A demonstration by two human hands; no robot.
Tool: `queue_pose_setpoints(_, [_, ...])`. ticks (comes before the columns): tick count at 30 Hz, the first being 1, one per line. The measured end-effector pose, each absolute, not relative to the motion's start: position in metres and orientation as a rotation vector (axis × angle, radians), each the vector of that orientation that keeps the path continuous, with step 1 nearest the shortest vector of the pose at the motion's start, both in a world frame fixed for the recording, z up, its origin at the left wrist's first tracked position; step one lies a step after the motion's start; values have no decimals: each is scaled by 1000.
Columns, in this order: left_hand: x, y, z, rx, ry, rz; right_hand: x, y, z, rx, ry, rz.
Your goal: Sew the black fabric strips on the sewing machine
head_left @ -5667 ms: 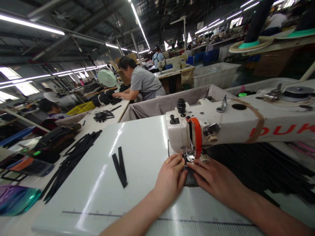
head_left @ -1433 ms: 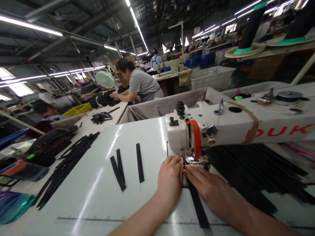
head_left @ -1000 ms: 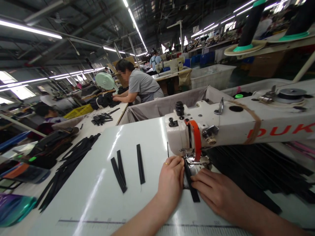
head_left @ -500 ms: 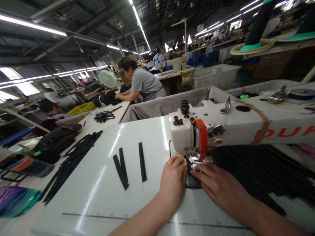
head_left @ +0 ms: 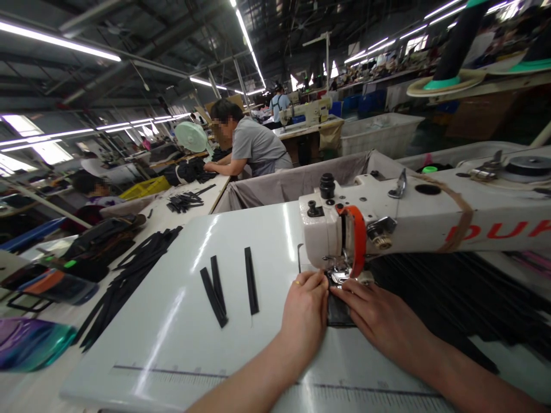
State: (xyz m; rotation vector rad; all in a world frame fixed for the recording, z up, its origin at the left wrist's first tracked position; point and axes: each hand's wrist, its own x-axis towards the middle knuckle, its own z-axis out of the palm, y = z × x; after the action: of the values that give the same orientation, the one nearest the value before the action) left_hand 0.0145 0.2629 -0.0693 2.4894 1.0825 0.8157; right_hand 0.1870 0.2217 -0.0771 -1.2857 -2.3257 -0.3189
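head view: both hands lie close together on the white table (head_left: pixel 241 241), right at the needle end of the sewing machine (head_left: pixel 413 223). between them lies a short black strip (head_left: pixel 338 312), flat on the table, its long axis running from the person toward the presser foot (head_left: pixel 342 277), its far end at or under the foot. the left hand (head_left: pixel 306 312) sits on the strip's left edge, knuckles up, fingers bent down onto it, a ring (head_left: pixel 297 283) on one finger. the right hand (head_left: pixel 379 318) lies flatter, fingers stretched out and close together, tips pressing the strip just before the foot. neither hand is closed around anything; both press down. both touch the strip, and the right fingertips reach nearest to the foot. well to the left, three loose strips (head_left: pixel 215 289) lie apart on the table, roughly parallel to the one under the hands. a dark heap of strips (head_left: pixel 451 292) lies under the machine arm to the right, another heap (head_left: pixel 129 275) at the table's left edge. beyond, a co-worker in a grey shirt (head_left: pixel 258 143) bends over another table
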Motion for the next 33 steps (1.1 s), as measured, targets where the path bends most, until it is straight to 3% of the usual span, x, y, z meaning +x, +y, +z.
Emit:
queue_pose_setpoints(14, [8, 265, -65, 2539, 1059, 730, 188, 222, -83, -1276, -2359, -299])
queue_pose_setpoints(25, [3, 366, -38, 2580, 1017, 406, 188, 217, -87, -1310, -2363, -324])
queue_pose_setpoints(33, [-40, 358, -6, 2254, 1426, 300, 187, 212, -73, -1245, -2331, -201])
